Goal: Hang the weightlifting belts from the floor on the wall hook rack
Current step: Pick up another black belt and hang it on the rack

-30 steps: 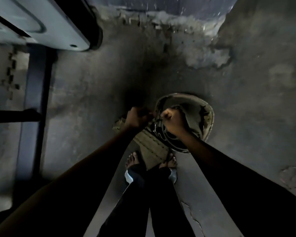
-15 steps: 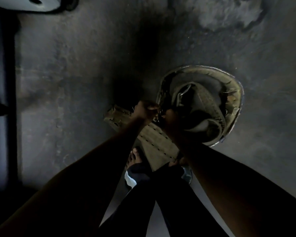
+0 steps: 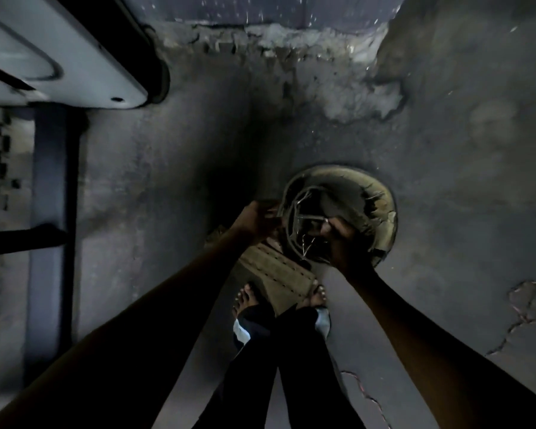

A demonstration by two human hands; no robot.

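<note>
My left hand (image 3: 256, 219) is closed on the coiled belt (image 3: 338, 212) at its nine o'clock edge, and my right hand (image 3: 342, 239) grips the buckle (image 3: 307, 218) end. The belt is held up over the floor (image 3: 167, 181) at my feet, so I judge this the gathering step; next I must carry it to the hook rack, which I cannot see.

Dim scene, low exposure overall, cool grey-blue cast. Brightest area is the pale machine panel (image 3: 59, 66) at upper left and the chipped patch of floor (image 3: 365, 97) near the top edge, so the light probably comes from the top of the frame. A deep shadow pools on the floor just above the left hand (image 3: 256, 219). Both forearms read as near-black silhouettes; the right hand (image 3: 342, 239) shows little finger detail. The belt (image 3: 381, 212) catches faint warm light on its rim, and its interior is murky. Soft smear and noise across the picture. Wide-angle bending is strong: the arms splay toward the lower corners, and the dark post (image 3: 53, 212) at left leans.
</note>
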